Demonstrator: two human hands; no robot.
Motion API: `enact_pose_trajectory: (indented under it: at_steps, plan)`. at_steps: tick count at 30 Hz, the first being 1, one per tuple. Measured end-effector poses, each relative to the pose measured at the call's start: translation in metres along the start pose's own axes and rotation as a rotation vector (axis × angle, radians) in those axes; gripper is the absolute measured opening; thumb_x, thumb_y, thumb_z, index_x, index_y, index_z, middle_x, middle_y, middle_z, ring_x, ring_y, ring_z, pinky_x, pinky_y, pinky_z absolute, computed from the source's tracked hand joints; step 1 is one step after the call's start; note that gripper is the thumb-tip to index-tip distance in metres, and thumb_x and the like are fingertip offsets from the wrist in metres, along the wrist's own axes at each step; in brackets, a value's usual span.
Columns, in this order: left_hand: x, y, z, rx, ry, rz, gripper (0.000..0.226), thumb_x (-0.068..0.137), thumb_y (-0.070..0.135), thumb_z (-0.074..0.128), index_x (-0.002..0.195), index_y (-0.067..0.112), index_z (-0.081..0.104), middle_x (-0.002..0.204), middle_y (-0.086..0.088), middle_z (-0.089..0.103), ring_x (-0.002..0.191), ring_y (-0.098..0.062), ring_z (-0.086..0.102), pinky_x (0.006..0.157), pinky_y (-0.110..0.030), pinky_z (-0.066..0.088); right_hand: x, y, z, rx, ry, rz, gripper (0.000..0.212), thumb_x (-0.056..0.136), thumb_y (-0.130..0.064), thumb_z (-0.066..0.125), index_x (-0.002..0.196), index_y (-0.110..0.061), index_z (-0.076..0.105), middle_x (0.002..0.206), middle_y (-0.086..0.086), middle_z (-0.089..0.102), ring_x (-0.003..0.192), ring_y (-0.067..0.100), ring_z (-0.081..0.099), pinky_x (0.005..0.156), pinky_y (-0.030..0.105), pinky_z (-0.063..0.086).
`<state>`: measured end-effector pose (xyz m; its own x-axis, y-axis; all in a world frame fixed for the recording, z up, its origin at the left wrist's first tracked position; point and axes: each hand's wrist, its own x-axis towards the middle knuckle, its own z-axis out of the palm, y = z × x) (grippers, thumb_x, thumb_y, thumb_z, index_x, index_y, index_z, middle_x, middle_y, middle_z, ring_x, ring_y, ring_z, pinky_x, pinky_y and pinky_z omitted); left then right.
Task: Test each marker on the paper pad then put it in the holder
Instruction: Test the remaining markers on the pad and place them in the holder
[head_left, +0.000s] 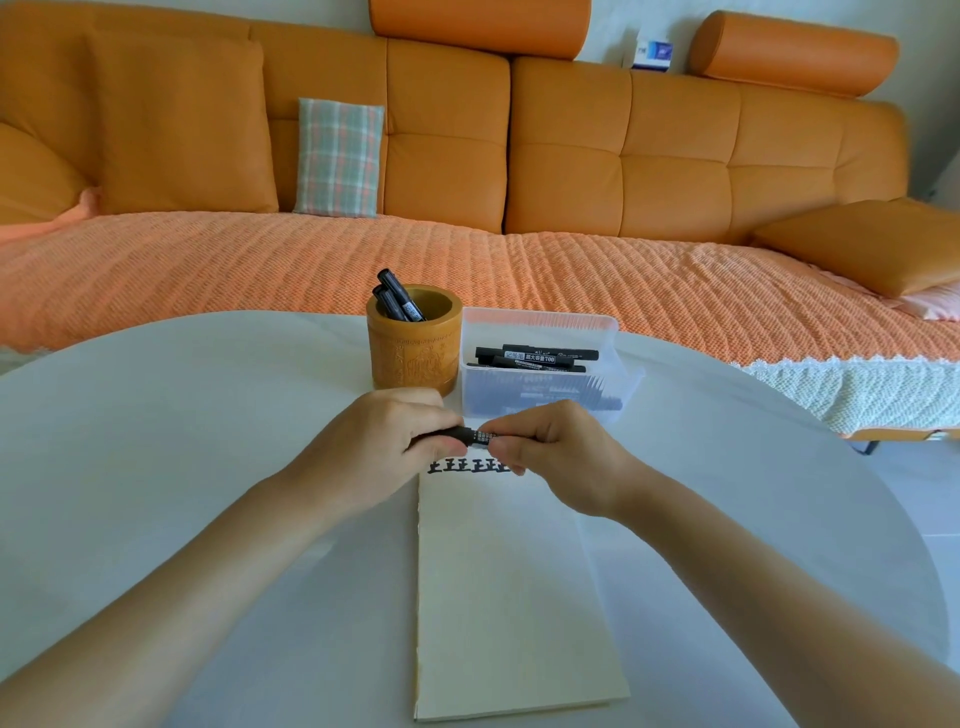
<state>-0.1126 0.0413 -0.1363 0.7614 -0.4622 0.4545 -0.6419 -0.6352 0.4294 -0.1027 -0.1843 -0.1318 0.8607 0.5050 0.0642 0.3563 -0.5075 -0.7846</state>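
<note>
both hands grasp one black marker (475, 435), held level just above the paper pad's (509, 597) far edge: left hand (384, 441) curled round one end, right hand (550, 457) pinching the other. black test marks (467, 466) line that edge. near the white table's (182, 441) far edge, a carved wooden holder (415, 358) with markers (397, 301) stands beside a clear plastic box (540, 319) of more.

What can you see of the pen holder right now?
The holder is a honey-brown cylinder, wood or bamboo by its look, with carved relief on its front. It stands upright on the white table, just left of the clear bin; contact unclear. Its open top holds a few black markers leaning on its left rim. The left hand sits in front, apparently not touching it.
</note>
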Motion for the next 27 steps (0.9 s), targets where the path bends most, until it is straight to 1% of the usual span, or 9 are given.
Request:
enact_pose_trajectory:
  at_steps: [2, 3, 6, 9, 14, 17, 20, 24, 27]
  plan:
    - [0.003, 0.002, -0.004, 0.02, 0.002, 0.038, 0.006, 0.086, 0.023, 0.072, 0.091, 0.019, 0.074, 0.072, 0.013, 0.051, 0.07, -0.004, 0.051, 0.055, -0.022, 0.038, -0.001, 0.001, 0.001, 0.084, -0.032, 0.038, 0.026, 0.101, -0.018, 0.054, 0.09, -0.005, 0.073, 0.063, -0.004, 0.052, 0.062, 0.012, 0.039, 0.06, 0.025, 0.033]
    - [0.004, 0.003, -0.005, 0.034, -0.003, 0.049, 0.006, 0.086, 0.024, 0.072, 0.09, 0.02, 0.074, 0.072, 0.014, 0.05, 0.069, -0.003, 0.051, 0.054, -0.021, 0.038, -0.001, 0.001, 0.003, 0.109, -0.049, 0.06, 0.026, 0.102, -0.018, 0.052, 0.094, -0.006, 0.073, 0.062, -0.006, 0.051, 0.061, 0.012, 0.038, 0.058, 0.023, 0.032]
    - [0.004, 0.003, -0.001, 0.065, 0.009, 0.029, 0.009, 0.085, 0.026, 0.073, 0.094, 0.023, 0.075, 0.074, 0.018, 0.051, 0.071, -0.001, 0.052, 0.055, -0.019, 0.038, -0.001, -0.001, 0.006, 0.053, -0.052, 0.103, 0.025, 0.103, -0.022, 0.05, 0.087, -0.023, 0.07, 0.068, -0.011, 0.053, 0.061, 0.009, 0.041, 0.061, 0.024, 0.036]
    - [0.002, 0.0, 0.006, 0.017, -0.027, -0.124, 0.016, 0.085, 0.039, 0.071, 0.1, 0.034, 0.072, 0.08, 0.021, 0.057, 0.085, -0.002, 0.053, 0.063, -0.029, 0.046, 0.002, -0.002, 0.002, -0.105, -0.008, 0.14, 0.017, 0.1, -0.031, 0.057, 0.089, -0.037, 0.069, 0.086, -0.011, 0.057, 0.077, 0.008, 0.052, 0.074, 0.024, 0.043]
    - [-0.008, -0.017, 0.005, -0.035, -0.19, -0.362, 0.072, 0.073, 0.076, 0.058, 0.137, 0.044, 0.042, 0.126, 0.026, 0.047, 0.119, 0.001, 0.043, 0.098, -0.031, 0.043, 0.0, 0.001, -0.002, -0.116, 0.06, 0.184, 0.008, 0.098, -0.029, 0.06, 0.1, -0.035, 0.064, 0.088, -0.012, 0.059, 0.074, 0.009, 0.052, 0.069, 0.02, 0.043]
    - [-0.015, -0.026, 0.006, 0.001, -0.281, -0.431, 0.092, 0.067, 0.079, 0.064, 0.144, 0.038, 0.036, 0.141, 0.018, 0.04, 0.134, -0.006, 0.033, 0.109, -0.034, 0.034, 0.005, -0.004, -0.01, -0.018, 0.17, 0.195, 0.008, 0.096, -0.021, 0.063, 0.102, -0.026, 0.063, 0.085, -0.012, 0.06, 0.071, 0.007, 0.055, 0.072, 0.023, 0.045]
    - [-0.02, -0.03, 0.014, 0.111, -0.358, -0.382, 0.093, 0.065, 0.079, 0.063, 0.142, 0.033, 0.04, 0.144, 0.014, 0.036, 0.137, -0.01, 0.027, 0.113, -0.035, 0.028, 0.025, -0.026, -0.016, -0.042, 0.325, 0.111, 0.01, 0.093, -0.017, 0.065, 0.09, -0.026, 0.062, 0.079, -0.013, 0.06, 0.066, 0.003, 0.055, 0.07, 0.025, 0.044]
    - [-0.023, -0.036, 0.017, 0.106, -0.36, -0.329, 0.088, 0.066, 0.082, 0.057, 0.137, 0.033, 0.045, 0.14, 0.016, 0.037, 0.132, -0.007, 0.028, 0.111, -0.035, 0.028, 0.07, -0.06, -0.026, -0.052, 0.456, 0.008, 0.01, 0.092, -0.018, 0.067, 0.101, -0.021, 0.067, 0.094, -0.005, 0.072, 0.085, 0.018, 0.071, 0.085, 0.041, 0.055]
    - [-0.024, -0.039, 0.018, 0.089, -0.373, -0.332, 0.091, 0.063, 0.084, 0.055, 0.138, 0.034, 0.045, 0.139, 0.016, 0.036, 0.132, -0.008, 0.028, 0.111, -0.036, 0.028, 0.106, -0.082, -0.031, -0.155, 0.521, -0.07, 0.015, 0.095, -0.02, 0.063, 0.11, -0.025, 0.065, 0.101, -0.009, 0.07, 0.089, 0.011, 0.068, 0.076, 0.029, 0.052]
